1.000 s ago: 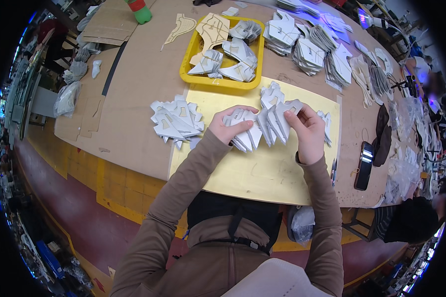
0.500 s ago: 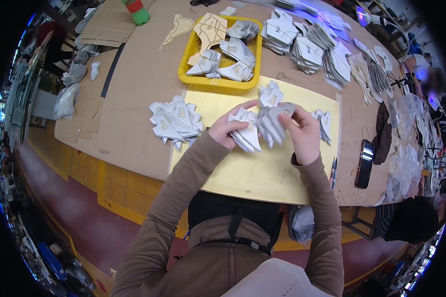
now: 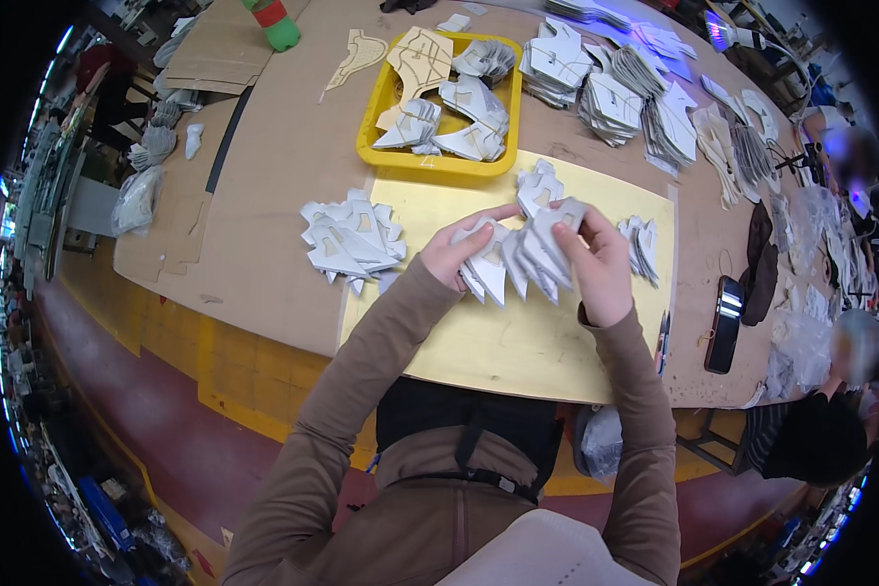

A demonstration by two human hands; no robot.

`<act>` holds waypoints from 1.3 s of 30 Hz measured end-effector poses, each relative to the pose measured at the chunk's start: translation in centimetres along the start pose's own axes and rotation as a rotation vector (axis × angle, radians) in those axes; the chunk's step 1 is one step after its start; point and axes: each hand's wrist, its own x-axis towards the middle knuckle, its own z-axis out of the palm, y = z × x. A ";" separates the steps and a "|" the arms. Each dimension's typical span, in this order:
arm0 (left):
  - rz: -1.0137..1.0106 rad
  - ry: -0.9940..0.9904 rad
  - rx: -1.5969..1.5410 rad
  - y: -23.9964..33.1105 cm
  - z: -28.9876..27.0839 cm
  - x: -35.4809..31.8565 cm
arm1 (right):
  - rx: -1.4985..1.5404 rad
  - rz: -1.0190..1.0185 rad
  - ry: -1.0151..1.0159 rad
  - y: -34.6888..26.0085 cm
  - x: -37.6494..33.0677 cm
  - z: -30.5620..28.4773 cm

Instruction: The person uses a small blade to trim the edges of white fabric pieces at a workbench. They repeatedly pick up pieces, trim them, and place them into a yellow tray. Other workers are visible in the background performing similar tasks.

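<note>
Above a yellow sheet [image 3: 518, 356], my left hand [image 3: 447, 256] pinches white cut pieces [image 3: 484, 272] with pointed ends, thumb on top. My right hand [image 3: 604, 262] is closed on a fanned stack of similar grey-white pieces [image 3: 539, 250], its thumb pressing their face. The two bunches meet side by side, and some of the fingers behind them are hidden. Just beyond my hands lies another small stack of pieces [image 3: 538, 184]. A larger loose pile of cut pieces [image 3: 354, 236] rests to the left, and a small pile of pieces [image 3: 641, 248] lies to the right.
A yellow tray [image 3: 438, 167] with pieces and tan templates stands beyond the sheet. Several stacks of larger grey pieces [image 3: 610, 107] are at the far right. A phone [image 3: 723, 326] and a dark cloth [image 3: 758, 262] lie at right. A green bottle [image 3: 281, 33] stands far left.
The pieces in my left hand have shifted against the right-hand stack, which is fanned wider now. The whole view has slid slightly. At the right edge, another person's arm has come into view.
</note>
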 end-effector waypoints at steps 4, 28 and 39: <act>0.026 -0.037 -0.067 -0.1 0.0 0.2 | 0.218 0.017 -0.007 -0.2 -0.2 -0.1; 0.039 0.055 -0.021 -0.4 -0.1 0.5 | -0.496 0.053 0.111 0.4 -0.9 -15.5; 0.250 -0.141 0.608 -1.1 0.2 0.5 | -1.018 -0.469 0.191 -1.5 -2.2 -6.0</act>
